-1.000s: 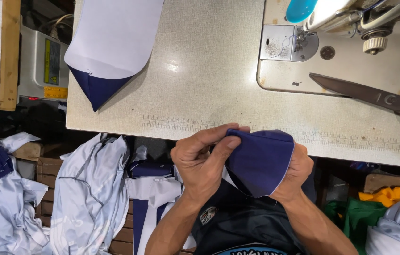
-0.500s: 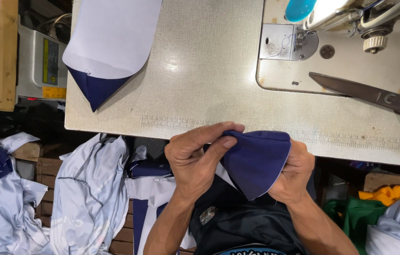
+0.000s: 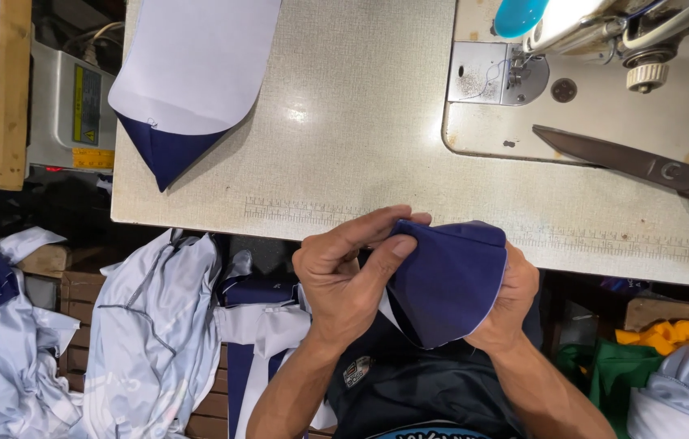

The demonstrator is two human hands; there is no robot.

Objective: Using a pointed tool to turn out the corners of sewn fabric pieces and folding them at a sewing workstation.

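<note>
I pinch the corner of a navy fabric piece (image 3: 448, 284) with my left hand (image 3: 344, 280) while my right hand (image 3: 511, 297) cups it from behind, just off the table (image 3: 344, 130) edge, scissors (image 3: 645, 167) lying near the sewing machine (image 3: 596, 32).

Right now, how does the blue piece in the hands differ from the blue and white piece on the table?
The held piece shows mostly navy, pinched by the left hand and right hand. The table piece lies flat, untouched, mostly white with a navy tip. Both have curved edges.
</note>
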